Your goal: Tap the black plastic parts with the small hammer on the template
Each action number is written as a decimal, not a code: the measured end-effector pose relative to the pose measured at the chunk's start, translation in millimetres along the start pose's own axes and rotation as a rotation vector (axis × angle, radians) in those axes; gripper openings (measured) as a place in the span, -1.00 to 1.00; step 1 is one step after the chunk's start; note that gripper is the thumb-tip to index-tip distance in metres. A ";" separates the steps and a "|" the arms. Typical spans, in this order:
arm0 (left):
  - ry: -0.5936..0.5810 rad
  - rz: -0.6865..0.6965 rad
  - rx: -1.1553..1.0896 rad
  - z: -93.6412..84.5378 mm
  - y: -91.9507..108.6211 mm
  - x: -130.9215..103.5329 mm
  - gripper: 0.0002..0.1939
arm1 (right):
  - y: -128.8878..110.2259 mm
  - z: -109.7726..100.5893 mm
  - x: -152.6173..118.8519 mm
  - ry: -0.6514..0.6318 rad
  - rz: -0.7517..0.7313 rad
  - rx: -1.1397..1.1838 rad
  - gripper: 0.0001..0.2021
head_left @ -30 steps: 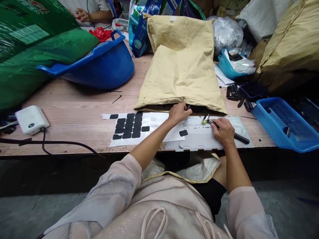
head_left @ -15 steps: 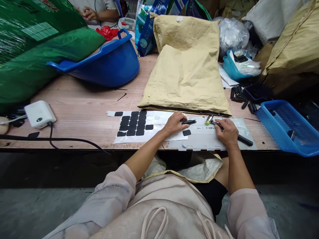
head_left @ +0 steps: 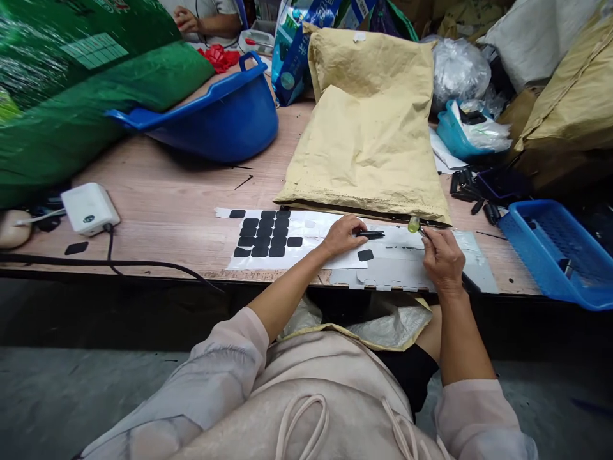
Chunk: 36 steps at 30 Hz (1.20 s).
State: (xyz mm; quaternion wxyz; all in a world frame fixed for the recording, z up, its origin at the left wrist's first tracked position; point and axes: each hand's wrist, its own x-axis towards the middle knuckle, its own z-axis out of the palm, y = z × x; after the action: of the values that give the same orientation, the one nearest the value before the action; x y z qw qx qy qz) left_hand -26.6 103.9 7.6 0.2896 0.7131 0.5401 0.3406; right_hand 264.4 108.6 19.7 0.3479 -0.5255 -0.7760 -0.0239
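My left hand (head_left: pixel 343 236) rests on the white sheet (head_left: pixel 330 223), its fingers closed on a slim black piece (head_left: pixel 372 235) that points right; its exact kind is too small to make out. On the right, my right hand (head_left: pixel 443 257) grips a small hammer by its black handle (head_left: pixel 470 282). The hammer's head (head_left: pixel 414 224) has a clear yellowish face and is held above the grey board (head_left: pixel 397 271). A black rounded-square patch (head_left: pixel 365 255) lies just below the slim piece. More such patches (head_left: pixel 261 241) sit in rows on the sheet, left of my left hand.
A large tan paper sack (head_left: pixel 366 140) lies behind my hands. To the left are a blue basin (head_left: pixel 215 121), a white box with cables (head_left: pixel 90 207) and a green bag (head_left: pixel 96 108). A blue basket (head_left: pixel 550 249) stands right. Another person's hand (head_left: pixel 186 20) shows at the back.
The hammer has tilted in my right hand, its head raised and its handle end swung lower. My left hand keeps the slim black piece in about the same spot. The view has shifted slightly.
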 end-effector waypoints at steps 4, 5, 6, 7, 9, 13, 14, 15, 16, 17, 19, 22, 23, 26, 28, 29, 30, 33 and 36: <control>0.002 -0.053 0.003 2.2 1.8 2.7 -0.84 | -42.3 2.6 4.9 -0.046 -0.031 0.164 -0.64; 0.001 -0.062 0.006 2.9 2.1 3.5 -0.84 | -51.5 3.9 6.3 -0.063 -0.038 0.195 -0.65; 0.000 -0.068 0.007 3.5 2.2 4.2 -0.84 | -59.6 5.2 7.5 -0.075 -0.044 0.219 -0.65; -0.004 -0.070 0.004 3.9 2.3 4.8 -0.84 | -66.5 6.5 8.4 -0.080 -0.052 0.238 -0.66; -0.013 -0.062 -0.005 4.5 2.0 5.6 -0.84 | -76.7 9.5 8.5 -0.077 -0.076 0.258 -0.67; 0.003 -0.043 -0.005 5.6 1.0 5.7 -0.85 | -84.2 18.8 2.7 -0.120 -0.108 0.210 -0.65; 0.012 -0.046 0.000 5.9 0.9 5.6 -0.86 | -83.9 21.0 1.0 -0.145 -0.109 0.187 -0.65; 0.017 -0.049 0.004 6.3 0.9 5.6 -0.87 | -82.9 22.7 -0.3 -0.165 -0.106 0.166 -0.65; 0.018 -0.051 0.005 6.5 0.9 5.6 -0.87 | -81.5 23.5 -1.2 -0.173 -0.101 0.150 -0.65; 0.017 -0.052 0.003 6.7 1.0 5.6 -0.86 | -79.9 23.4 -1.5 -0.169 -0.094 0.140 -0.66; 0.010 -0.050 -0.006 6.8 0.9 5.7 -0.85 | -76.9 21.2 -0.9 -0.133 -0.077 0.141 -0.65; 0.007 -0.047 -0.004 6.9 0.3 6.0 -0.85 | -74.4 17.6 -0.5 -0.089 -0.057 0.158 -0.64; 0.009 -0.046 0.003 7.0 0.1 6.1 -0.85 | -74.0 17.4 -0.9 -0.093 -0.054 0.156 -0.65; 0.013 -0.046 0.015 7.3 -0.4 6.1 -0.84 | -72.6 18.0 -2.6 -0.127 -0.056 0.144 -0.66; 0.010 -0.050 0.015 7.6 -0.6 6.1 -0.84 | -69.3 16.1 -2.2 -0.117 -0.049 0.138 -0.66; 0.009 -0.053 0.015 7.8 -0.6 6.0 -0.83 | -66.3 13.8 -1.3 -0.098 -0.039 0.136 -0.66; 0.009 -0.055 0.015 8.0 -0.8 6.0 -0.83 | -62.1 10.8 -0.2 -0.075 -0.027 0.130 -0.65; 0.009 -0.054 0.020 9.0 -1.1 6.3 -0.83 | -41.4 0.9 2.7 -0.031 0.012 0.076 -0.66; 0.013 -0.048 0.030 9.4 -0.7 6.4 -0.84 | -12.2 -3.8 1.7 -0.028 0.037 -0.050 -0.70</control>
State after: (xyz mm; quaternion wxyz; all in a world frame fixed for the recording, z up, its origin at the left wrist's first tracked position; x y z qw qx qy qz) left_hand -18.2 109.8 2.5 0.2837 0.7018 0.5639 0.3300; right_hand 255.9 103.1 27.6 0.3241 -0.5487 -0.7701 -0.0293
